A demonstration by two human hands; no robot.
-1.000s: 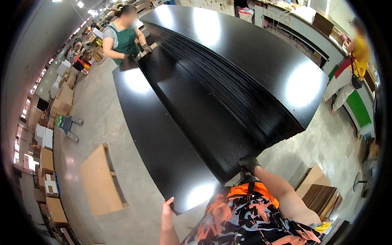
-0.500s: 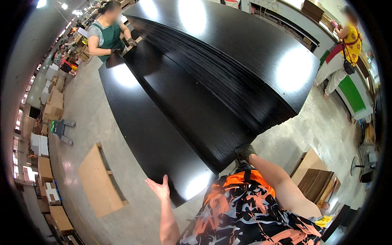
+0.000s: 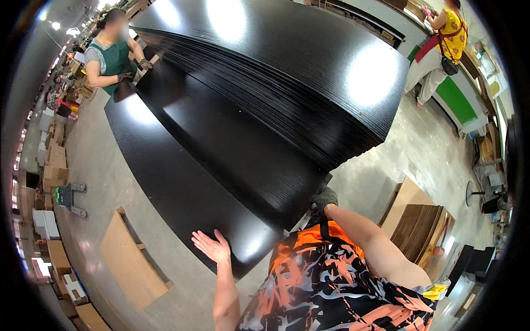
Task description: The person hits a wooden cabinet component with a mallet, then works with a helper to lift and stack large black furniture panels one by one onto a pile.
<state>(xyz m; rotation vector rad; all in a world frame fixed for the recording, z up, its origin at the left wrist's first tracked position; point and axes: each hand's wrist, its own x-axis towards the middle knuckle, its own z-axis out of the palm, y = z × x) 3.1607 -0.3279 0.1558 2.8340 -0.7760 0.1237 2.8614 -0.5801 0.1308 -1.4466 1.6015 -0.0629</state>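
My left hand (image 3: pixel 211 246) is bare and spread flat, fingers apart, palm down, right at the near left edge of the lower black board (image 3: pixel 182 182); it looks to be touching that edge or just off it, I cannot tell which. My right hand (image 3: pixel 323 197) wears a dark glove and is closed on the near end of the upper black board (image 3: pixel 243 149), at the corner where it meets the tall stack; the fingers are hidden under the edge, so I cannot see how tightly they close.

The two boards lie one on the other, long and glossy, running away from me toward the far left. The lower one sticks out to the left of the upper one. Just to their right rises the big stack of black boards (image 3: pixel 287 66), much higher, its layered edge facing the two loose ones.

At the far end a person in a green apron (image 3: pixel 113 52) holds the other end of the boards with gloved hands. On the floor to my left lies a brown board (image 3: pixel 130 259). To the far right a person in a yellow top (image 3: pixel 444 36) stands at a green machine (image 3: pixel 455 99)
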